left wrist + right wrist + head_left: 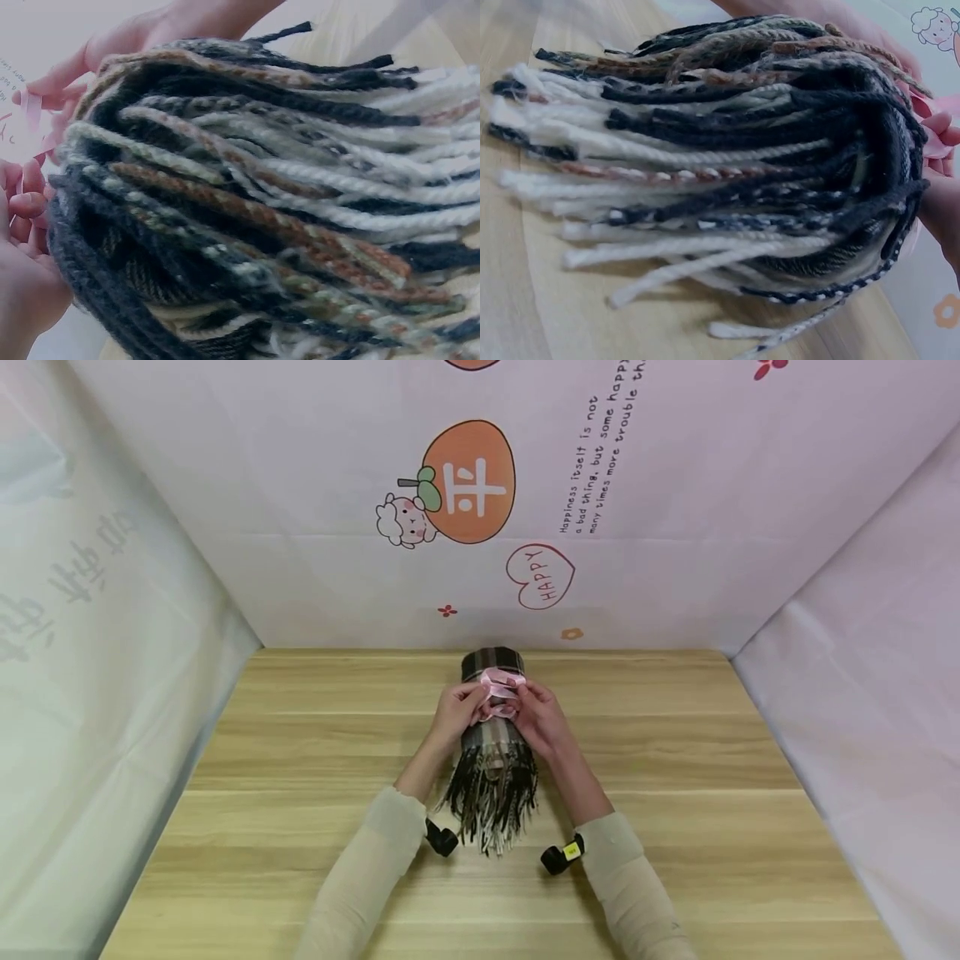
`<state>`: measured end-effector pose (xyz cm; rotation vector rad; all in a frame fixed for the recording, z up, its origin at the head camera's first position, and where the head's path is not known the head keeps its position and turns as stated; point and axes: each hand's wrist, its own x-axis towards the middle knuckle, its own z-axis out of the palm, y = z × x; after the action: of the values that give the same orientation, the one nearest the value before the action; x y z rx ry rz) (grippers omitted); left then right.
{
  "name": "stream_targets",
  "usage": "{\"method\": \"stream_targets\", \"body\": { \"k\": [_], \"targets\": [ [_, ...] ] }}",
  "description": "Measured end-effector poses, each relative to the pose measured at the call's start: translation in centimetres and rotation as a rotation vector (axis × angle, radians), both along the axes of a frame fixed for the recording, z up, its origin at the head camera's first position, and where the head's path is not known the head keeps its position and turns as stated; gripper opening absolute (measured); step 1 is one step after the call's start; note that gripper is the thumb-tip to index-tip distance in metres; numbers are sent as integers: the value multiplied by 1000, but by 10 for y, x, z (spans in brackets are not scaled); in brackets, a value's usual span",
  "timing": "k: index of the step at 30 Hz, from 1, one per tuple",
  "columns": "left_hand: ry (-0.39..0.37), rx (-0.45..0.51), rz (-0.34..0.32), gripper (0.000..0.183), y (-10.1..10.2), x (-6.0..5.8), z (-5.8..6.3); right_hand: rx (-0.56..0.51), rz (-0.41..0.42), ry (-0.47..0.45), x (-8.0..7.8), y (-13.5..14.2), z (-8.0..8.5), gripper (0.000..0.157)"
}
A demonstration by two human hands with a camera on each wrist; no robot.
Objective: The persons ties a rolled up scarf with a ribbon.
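Note:
A rolled plaid scarf (492,758) in brown, black and cream lies on the wooden table (675,827), its fringe (491,806) pointing toward me. A pink ribbon (501,687) runs round its middle. My left hand (456,710) and right hand (538,714) sit on either side of the roll, and their fingertips pinch the ribbon's loops on top. The left wrist view is filled by fringe (285,210), with fingers (26,202) and a bit of ribbon (31,112) at the left. The right wrist view shows fringe (705,165) with fingers (941,142) behind it.
White printed sheets wall the table in at the back (480,502), left (90,635) and right (870,693). Bare wood lies on both sides of the scarf and in front of it. A small black wrist camera (562,855) sits on each forearm.

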<state>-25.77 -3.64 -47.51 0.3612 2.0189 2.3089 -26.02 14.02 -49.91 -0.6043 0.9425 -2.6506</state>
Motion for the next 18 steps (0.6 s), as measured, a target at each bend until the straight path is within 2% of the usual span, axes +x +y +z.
{"method": "stream_targets", "body": {
  "k": [8, 12, 18],
  "targets": [
    [-22, 46, 26, 39, 4, -15, -23, -3, -72, 14, 2, -2, -1, 19],
    [-18, 61, 38, 40, 7, -16, -26, -37, -88, 33, 3, -3, -2, 19],
    [-50, 83, 58, 38, 6, -16, -25, -66, -42, 117, 1, -3, -5, 25]
  ]
}}
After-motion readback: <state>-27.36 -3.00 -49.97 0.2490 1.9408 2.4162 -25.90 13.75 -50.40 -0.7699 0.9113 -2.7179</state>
